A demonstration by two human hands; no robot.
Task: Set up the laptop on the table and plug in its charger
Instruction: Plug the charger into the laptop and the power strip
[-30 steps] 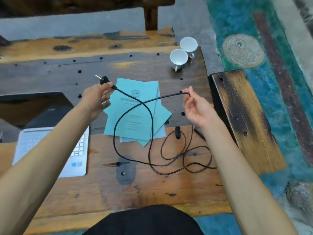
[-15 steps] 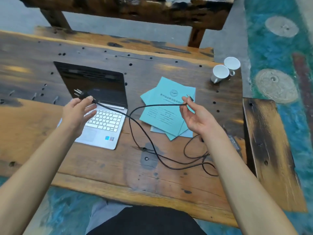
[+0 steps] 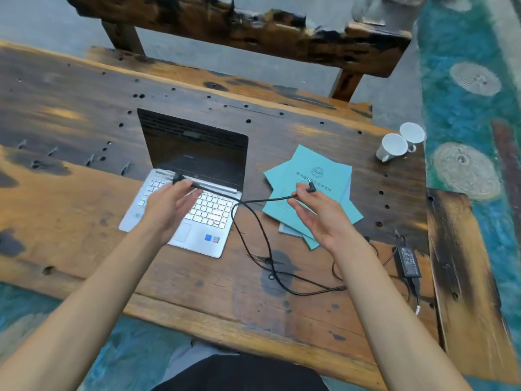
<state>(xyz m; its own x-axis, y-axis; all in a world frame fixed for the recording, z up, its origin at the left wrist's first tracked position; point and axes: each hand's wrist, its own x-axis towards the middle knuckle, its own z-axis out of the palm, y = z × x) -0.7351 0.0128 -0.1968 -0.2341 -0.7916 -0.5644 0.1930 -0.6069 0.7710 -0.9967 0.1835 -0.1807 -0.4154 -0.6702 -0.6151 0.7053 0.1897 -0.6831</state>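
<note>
The open laptop (image 3: 186,193) sits at the table's (image 3: 84,210) centre. The left hand (image 3: 166,210) pinches the wall plug (image 3: 178,179); at its three o'clock, the right hand (image 3: 324,218) pinches the barrel connector (image 3: 310,187). The cable (image 3: 262,241) looks light and limp, so it is best gripped at the rigid plug bodies.

Soft even daylight, wide-angle edge distortion

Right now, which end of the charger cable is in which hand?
The right hand pinches the angled barrel connector; the left hand holds the pronged wall plug over the laptop.
</note>
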